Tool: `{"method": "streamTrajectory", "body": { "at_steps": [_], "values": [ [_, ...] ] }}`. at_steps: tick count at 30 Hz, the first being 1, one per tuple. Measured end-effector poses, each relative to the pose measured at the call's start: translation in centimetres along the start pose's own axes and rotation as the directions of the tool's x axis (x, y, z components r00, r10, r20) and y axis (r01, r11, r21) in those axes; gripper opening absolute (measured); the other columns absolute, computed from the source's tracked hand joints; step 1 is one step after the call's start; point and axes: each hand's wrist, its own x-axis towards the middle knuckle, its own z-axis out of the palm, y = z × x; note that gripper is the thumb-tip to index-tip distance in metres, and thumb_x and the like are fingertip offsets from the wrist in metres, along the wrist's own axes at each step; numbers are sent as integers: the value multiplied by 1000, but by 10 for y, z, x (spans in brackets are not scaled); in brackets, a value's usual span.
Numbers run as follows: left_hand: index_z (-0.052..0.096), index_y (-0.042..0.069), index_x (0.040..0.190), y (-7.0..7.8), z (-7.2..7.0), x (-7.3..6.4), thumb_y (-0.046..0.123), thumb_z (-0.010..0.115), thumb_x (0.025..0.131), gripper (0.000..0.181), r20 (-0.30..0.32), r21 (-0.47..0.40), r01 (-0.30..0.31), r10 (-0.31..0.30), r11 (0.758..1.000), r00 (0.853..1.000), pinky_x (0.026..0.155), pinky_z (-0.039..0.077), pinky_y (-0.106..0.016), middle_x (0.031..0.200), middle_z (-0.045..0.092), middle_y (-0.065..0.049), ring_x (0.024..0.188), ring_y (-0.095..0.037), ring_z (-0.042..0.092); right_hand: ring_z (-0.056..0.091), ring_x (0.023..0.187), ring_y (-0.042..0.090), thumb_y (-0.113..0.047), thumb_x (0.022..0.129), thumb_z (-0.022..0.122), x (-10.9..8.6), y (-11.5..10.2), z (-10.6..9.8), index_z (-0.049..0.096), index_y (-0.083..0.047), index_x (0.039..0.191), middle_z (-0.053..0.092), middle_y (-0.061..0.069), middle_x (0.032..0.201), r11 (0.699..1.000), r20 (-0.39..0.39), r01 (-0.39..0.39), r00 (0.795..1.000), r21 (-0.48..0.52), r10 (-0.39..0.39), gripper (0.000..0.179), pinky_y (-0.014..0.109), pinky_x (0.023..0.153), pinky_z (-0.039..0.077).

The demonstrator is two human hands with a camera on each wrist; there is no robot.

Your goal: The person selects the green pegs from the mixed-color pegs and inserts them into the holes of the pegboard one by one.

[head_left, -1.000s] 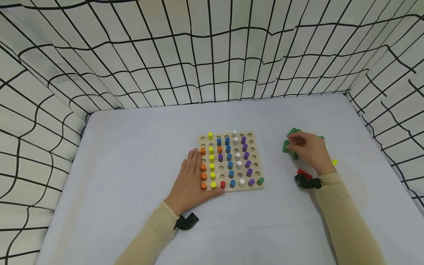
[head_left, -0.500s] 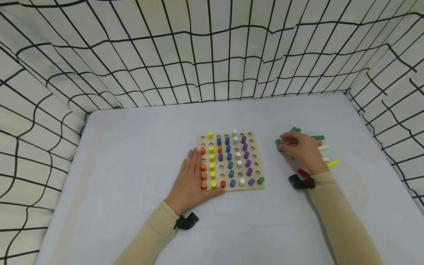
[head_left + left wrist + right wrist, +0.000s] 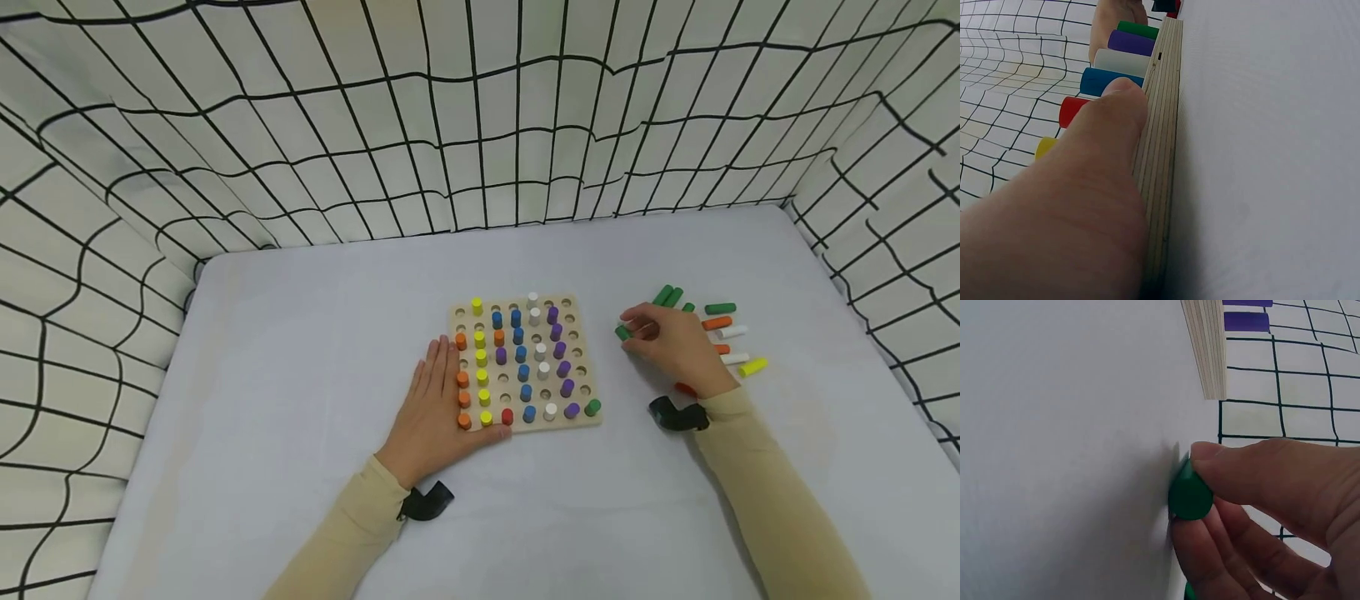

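Note:
A square wooden pegboard (image 3: 551, 421) stands in the middle of the table, with rows of orange, yellow, blue, white and purple pegs plus a red one and a green peg (image 3: 592, 407) at its near edge. My left hand (image 3: 429, 417) lies along the board's left side, fingers straight, thumb along the near edge; the left wrist view shows that thumb (image 3: 1104, 125) against the layered board edge. To the right of the board, my right hand (image 3: 675, 346) pinches a green peg (image 3: 1191, 497) between thumb and fingers, close over the table.
Loose pegs lie around the right hand: several green pegs (image 3: 667, 295) behind it, with an orange peg (image 3: 717, 322), a white peg (image 3: 732, 332) and a yellow peg (image 3: 753, 367) to its right. A black wire grid (image 3: 480, 150) encloses the white table (image 3: 315, 333).
My right hand has moved left, toward the board, from among the loose pegs with a green peg, uncovering orange, white and yellow pegs. The left hand has stayed in place.

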Motion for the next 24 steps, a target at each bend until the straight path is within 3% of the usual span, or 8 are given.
{"method": "streamTrajectory", "body": {
  "at_steps": [14,24],
  "values": [
    [-5,7,166,0,0,-3,86,63,77,137,-6,-9,1,-1,1000,1000,136,8,-50,177,-6,-9,166,-28,-3,69,101,28,-20,95,74,0,-9,1,71,-7,127,76,15,112,999,50,-17,999,-32,18,34,46,90,59],
    [-4,7,166,0,-3,-5,88,60,78,136,-2,10,-1,1,1000,1000,136,8,-50,177,-7,-9,166,-27,-4,72,99,26,-20,94,75,3,-5,0,73,-8,124,78,13,108,1000,12,0,1000,9,0,32,29,81,55]
  ]
}}
